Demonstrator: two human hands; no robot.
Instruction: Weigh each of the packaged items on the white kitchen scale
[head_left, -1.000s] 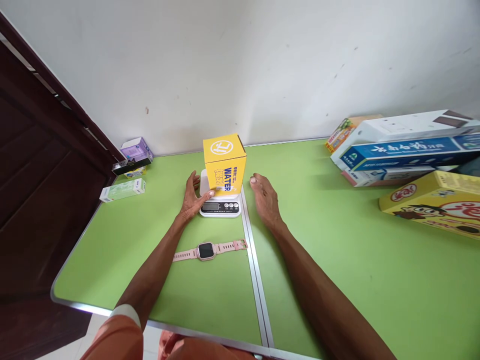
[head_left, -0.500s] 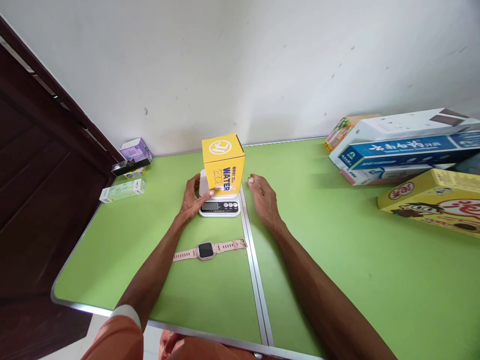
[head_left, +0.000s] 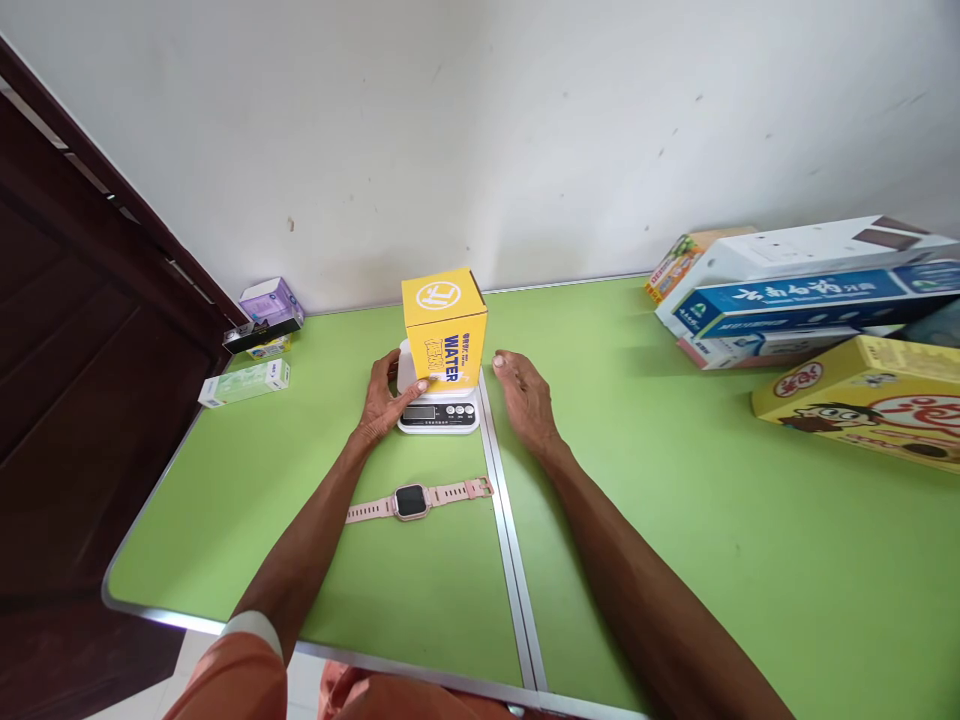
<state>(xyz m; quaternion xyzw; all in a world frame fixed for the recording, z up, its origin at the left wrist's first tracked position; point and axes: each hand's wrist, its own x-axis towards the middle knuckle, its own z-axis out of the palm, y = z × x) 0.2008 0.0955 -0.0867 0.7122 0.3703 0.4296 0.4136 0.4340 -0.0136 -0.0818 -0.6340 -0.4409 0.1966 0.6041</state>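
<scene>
A yellow box [head_left: 444,345] printed with "WATER" stands upright on a small white kitchen scale [head_left: 439,425]. My left hand [head_left: 384,398] is at the left side of the scale, thumb against the lower front of the box and fingers curled round behind, partly hidden. To the right of the scale, my right hand [head_left: 526,400] rests on the table, fingers loosely curled in with nothing seen in them, apart from the box. Nearer to me, a pink smartwatch [head_left: 411,501] lies flat with its strap spread out; my left forearm covers one strap end.
On the green table [head_left: 660,510], several boxes lie at the right, among them a blue toothpaste box [head_left: 810,300] and a yellow snack box [head_left: 862,400]. Back left are a purple box [head_left: 270,300] and a pale green box [head_left: 245,383]. A metal seam [head_left: 508,550] divides the tabletop.
The view has shifted very slightly. Both hands, the yellow box and the scale hold their places.
</scene>
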